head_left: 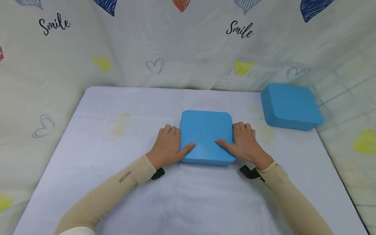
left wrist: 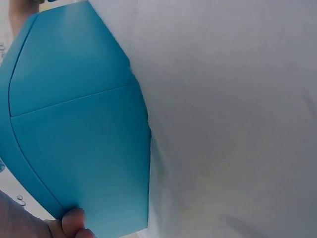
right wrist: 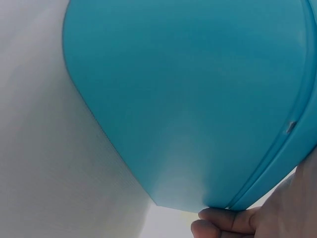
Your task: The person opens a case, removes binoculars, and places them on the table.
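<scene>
A blue lidded box (head_left: 207,133) with rounded corners lies on the white-covered table, near its middle. My left hand (head_left: 168,147) grips its left side, thumb over the top and fingers along the side wall. On the opposite side my right hand (head_left: 245,143) holds it the same way, its thumb on the lid. In the left wrist view, fingertips curl at the lid's edge on the box (left wrist: 84,148), and a seam runs below the lid. The right wrist view shows fingers at the far corner of the box (right wrist: 183,109), close to the lid line.
A second blue box (head_left: 292,106) stands at the table's back right corner. White cloth (head_left: 123,104) covers the table. Behind it hangs a pale curtain (head_left: 199,42) printed with hearts and the word "Smile". Each wrist carries a small black camera mount (head_left: 249,172).
</scene>
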A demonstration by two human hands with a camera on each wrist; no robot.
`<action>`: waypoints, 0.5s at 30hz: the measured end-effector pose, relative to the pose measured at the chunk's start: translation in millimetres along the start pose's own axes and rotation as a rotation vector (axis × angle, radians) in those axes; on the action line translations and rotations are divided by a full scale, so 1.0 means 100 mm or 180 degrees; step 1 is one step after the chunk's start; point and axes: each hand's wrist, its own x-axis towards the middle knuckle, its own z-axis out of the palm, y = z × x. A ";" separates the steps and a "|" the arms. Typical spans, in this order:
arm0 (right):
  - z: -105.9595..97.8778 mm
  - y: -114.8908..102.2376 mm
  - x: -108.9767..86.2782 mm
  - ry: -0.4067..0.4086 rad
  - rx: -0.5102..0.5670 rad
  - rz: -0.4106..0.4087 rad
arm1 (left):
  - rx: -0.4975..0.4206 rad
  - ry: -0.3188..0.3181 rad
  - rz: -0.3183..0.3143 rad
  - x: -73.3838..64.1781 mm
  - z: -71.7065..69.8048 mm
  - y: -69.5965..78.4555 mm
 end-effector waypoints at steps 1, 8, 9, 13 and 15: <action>0.00 0.01 0.00 0.0012 0.0005 0.0000 | 0.0001 0.0028 0.0014 0.00 0.00 0.00; 0.01 0.02 0.00 0.0015 0.0035 -0.0015 | 0.0028 0.0062 0.0012 0.01 -0.01 0.01; 0.02 0.02 0.00 0.0020 0.0034 -0.0018 | 0.0035 0.0052 0.0009 0.00 -0.01 0.01; 0.02 0.02 0.01 0.0039 0.0038 -0.0030 | 0.0035 0.0090 0.0018 0.00 -0.02 0.01; 0.02 0.02 0.01 0.0042 0.0037 -0.0033 | 0.0024 0.0115 0.0024 0.00 -0.02 0.02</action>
